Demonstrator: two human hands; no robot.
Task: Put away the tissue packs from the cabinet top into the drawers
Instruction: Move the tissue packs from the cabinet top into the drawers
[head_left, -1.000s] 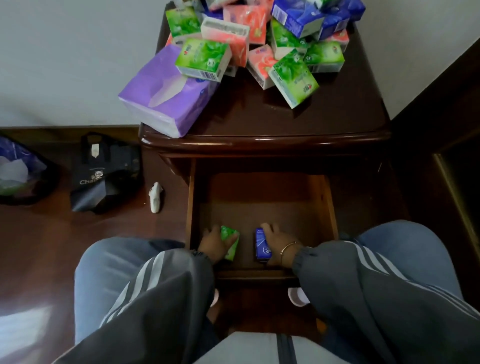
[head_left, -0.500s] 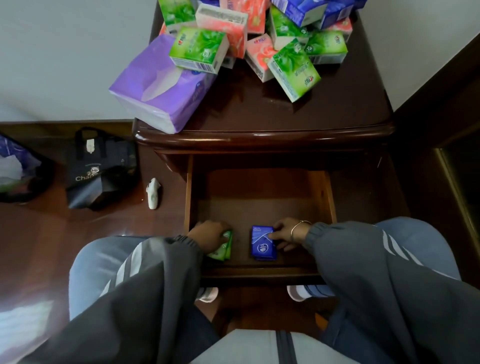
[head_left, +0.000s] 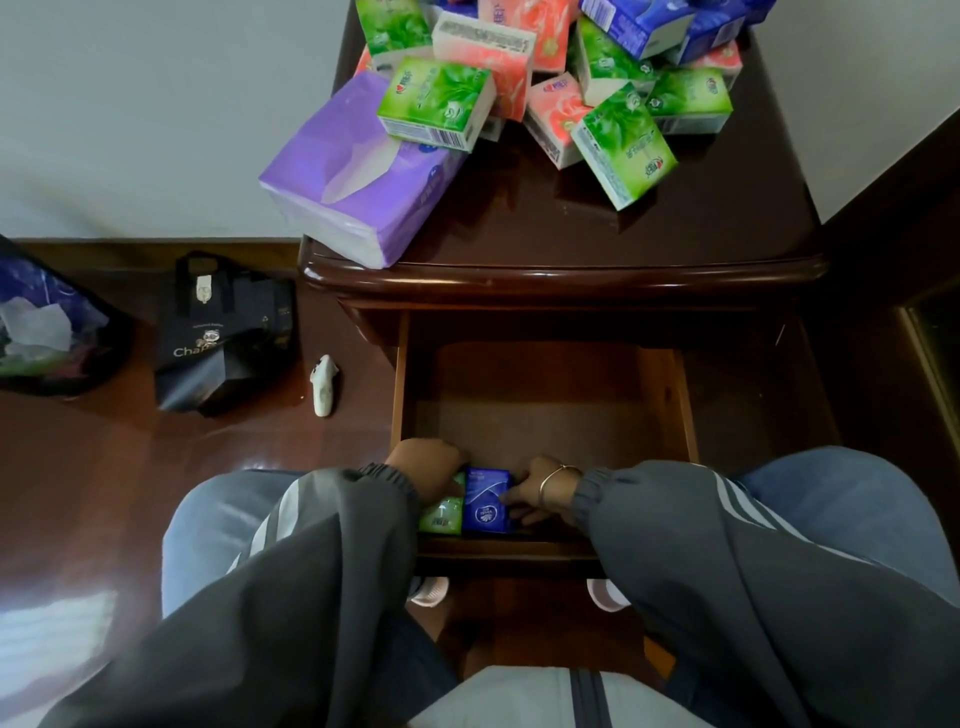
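Nearest, at the wooden drawer's (head_left: 667, 395) front: glossy green pack (head_left: 441, 515) and blue pack (head_left: 487, 501) lie flat, side by side, touching. Left hand (head_left: 426, 464): fingers curled over green pack's far end. Right hand (head_left: 535, 493): fingers pinch blue pack's right edge. Beyond, on dark polished surface (head_left: 675, 228): heaped boxy green, pink, blue packs (head_left: 623, 145), one soft purple pack (head_left: 353, 176).

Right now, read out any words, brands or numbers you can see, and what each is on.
"Cha", then cut off by a fold: black bag.
Blue pack in the drawer: logo too blurred to read.
Green pack on the cabinet top: print too small.
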